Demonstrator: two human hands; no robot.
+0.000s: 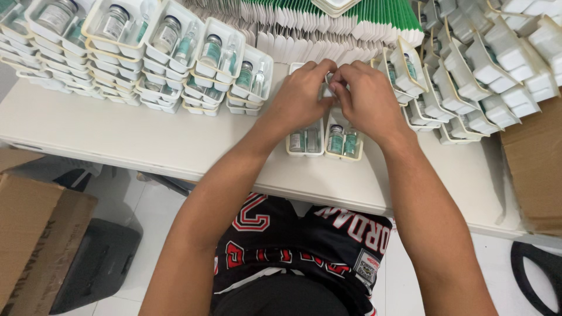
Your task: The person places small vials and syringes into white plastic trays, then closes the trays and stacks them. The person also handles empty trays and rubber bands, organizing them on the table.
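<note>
both hands – left hand (301,93), right hand (366,96) – pinching one small tray (328,90) between them, filled vial trays (325,140) just nearer on the bench (117,129)

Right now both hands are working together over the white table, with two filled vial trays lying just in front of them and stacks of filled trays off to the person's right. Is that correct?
Not quite. The head view shows the stacks of filled trays on the person's left, not right. The rest holds: the left hand and right hand meet over the white table, with two filled vial trays lying just in front of them.
</note>
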